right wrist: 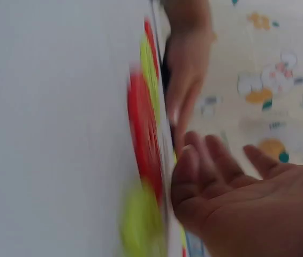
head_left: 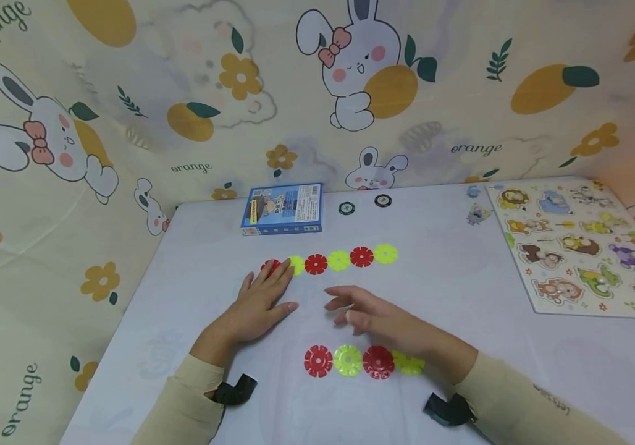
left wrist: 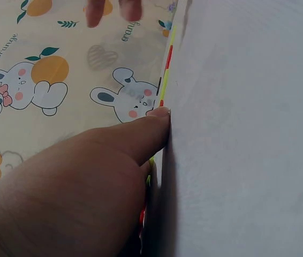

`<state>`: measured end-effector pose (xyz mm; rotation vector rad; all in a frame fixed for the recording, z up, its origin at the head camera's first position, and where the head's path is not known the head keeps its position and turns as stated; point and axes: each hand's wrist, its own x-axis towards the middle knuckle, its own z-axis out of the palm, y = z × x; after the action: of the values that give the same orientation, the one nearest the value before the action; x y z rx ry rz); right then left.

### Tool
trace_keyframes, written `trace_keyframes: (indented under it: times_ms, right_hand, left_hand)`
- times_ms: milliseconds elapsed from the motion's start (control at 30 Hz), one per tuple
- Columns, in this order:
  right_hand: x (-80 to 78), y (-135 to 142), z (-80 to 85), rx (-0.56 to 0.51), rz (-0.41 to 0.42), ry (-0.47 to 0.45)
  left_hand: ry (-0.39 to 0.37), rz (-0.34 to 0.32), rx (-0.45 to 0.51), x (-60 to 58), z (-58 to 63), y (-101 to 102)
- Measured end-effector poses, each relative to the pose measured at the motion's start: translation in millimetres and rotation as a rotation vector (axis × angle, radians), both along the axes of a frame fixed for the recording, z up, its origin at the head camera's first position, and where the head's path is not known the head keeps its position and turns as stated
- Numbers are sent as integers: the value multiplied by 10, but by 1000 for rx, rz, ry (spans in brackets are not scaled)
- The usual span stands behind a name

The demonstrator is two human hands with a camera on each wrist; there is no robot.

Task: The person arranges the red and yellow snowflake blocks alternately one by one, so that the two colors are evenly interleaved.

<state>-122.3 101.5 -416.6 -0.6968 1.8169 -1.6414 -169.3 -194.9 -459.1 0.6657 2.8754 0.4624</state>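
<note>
My left hand (head_left: 259,309) lies palm down on the table, its fingertips over the left end of a far row of alternating red and yellow-green notched discs. They partly cover a red disc (head_left: 269,267) and a yellow-green disc (head_left: 298,265). Farther along that row are a red disc (head_left: 315,264) and, at its right end, a yellow-green disc (head_left: 386,254). Between the two rows my right hand (head_left: 378,315) hovers with loosely bent fingers, holding nothing. Nearer me, a second row runs from a red disc (head_left: 318,361) to a yellow-green disc (head_left: 408,363) partly hidden under the right forearm.
A blue box (head_left: 283,209) lies at the back, with two dark round chips (head_left: 346,208) to its right. On the right is an animal puzzle board (head_left: 590,247), beside small loose animal pieces (head_left: 479,214). A patterned cloth (head_left: 306,148) hangs behind the table.
</note>
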Motion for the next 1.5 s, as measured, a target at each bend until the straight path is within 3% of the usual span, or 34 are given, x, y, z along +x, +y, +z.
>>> trace_keyframes:
  times_ms: [100, 167, 367, 433, 500, 600, 767, 933, 1200, 1367, 1500]
  right_hand:
    - [80, -130, -68, 81, 35, -11]
    - [120, -206, -110, 162, 45, 47]
    - [219, -382, -193, 451, 62, 472]
    - [238, -422, -193, 498, 52, 556]
    - [246, -452, -193, 518, 38, 583]
    - [244, -465, -163, 487, 32, 522]
    - [186, -352, -47, 366, -18, 346]
    - [25, -59, 14, 308, -195, 274]
    - [-319, 655, -156, 350, -532, 187]
    - [-525, 1040, -233, 413, -663, 176]
    - [-608, 1192, -257, 354, -720, 105]
  left_hand:
    - [1, -1, 0, -5, -1, -5]
    - [2, 0, -5, -9, -3, -10]
    - [3, -2, -4, -14, -4, -31]
    - [2, 0, 1, -10, -2, -35]
    - [0, 0, 1, -8, -6, -38]
    - [-8, 4, 3, -3, -5, -33]
    - [-16, 5, -2, -2, 3, -14]
    - [-19, 8, -5, -1, 10, 3]
    - [-25, 9, -13, 2, 21, 32]
    - [-25, 13, -24, 1, 28, 31]
    - [-27, 13, -25, 1, 28, 22]
